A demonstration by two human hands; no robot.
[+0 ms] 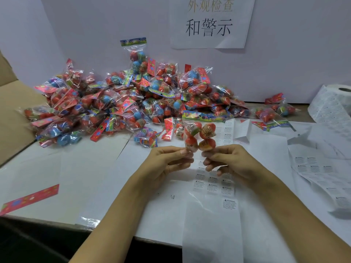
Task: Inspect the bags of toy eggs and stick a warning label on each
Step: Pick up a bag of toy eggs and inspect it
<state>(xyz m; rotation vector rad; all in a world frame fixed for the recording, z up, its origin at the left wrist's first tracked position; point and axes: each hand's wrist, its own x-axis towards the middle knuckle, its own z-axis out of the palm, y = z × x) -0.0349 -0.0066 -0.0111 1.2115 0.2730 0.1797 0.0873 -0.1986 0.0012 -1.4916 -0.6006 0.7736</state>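
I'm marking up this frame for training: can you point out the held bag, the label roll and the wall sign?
Held bag (199, 136), head view: on its red eggs.
Label roll (331, 105), head view: on its outer wrap.
Wall sign (209, 23), head view: on its printed middle.

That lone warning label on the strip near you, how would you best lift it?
Pinch a free corner of the warning label from above with fingertips and peel. It lies flat on its backing strip, so only an edge offers purchase. Both hands are busy holding the bag.

At frame centre we see a clear bag of red toy eggs (199, 136) held upright. Behind it, a large heap of bags (121, 99) fills the middle left. A strip of warning labels (213, 182) lies lower centre.
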